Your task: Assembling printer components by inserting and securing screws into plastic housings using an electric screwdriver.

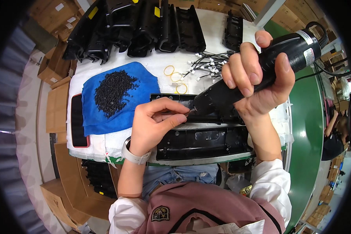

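A: What does the right hand (250, 64) have?
B: It is wrapped around a fat black power tool (277, 50). The tool's back end points up and away to the right. Its nose slopes down to the left.

A: And the left hand (154, 121)?
B: Its thumb and finger make a narrow pinch by the tip of the nose. I can't tell if something tiny is between them.

A: Which hand is nearer to the tip?
B: The left one. Its fingertips are just beside it. The right hand grips higher up.

A: Where is the far black tray (226, 116)?
B: On the white table (212, 27), under the nose. It lies long ways from left to right, so the tool slants over it. The left hand reaches in over its left part. I can't tell if the tip touches it.

A: Is there another one?
B: Yes, the near black tray (204, 142) lies just in front, closer to the person's tummy. It runs the same way.

A: What else is near?
B: A blue cloth (144, 80) lies to the left, with a pile of small black bits (115, 91) on it. The phone (78, 124) is just beside the cloth.
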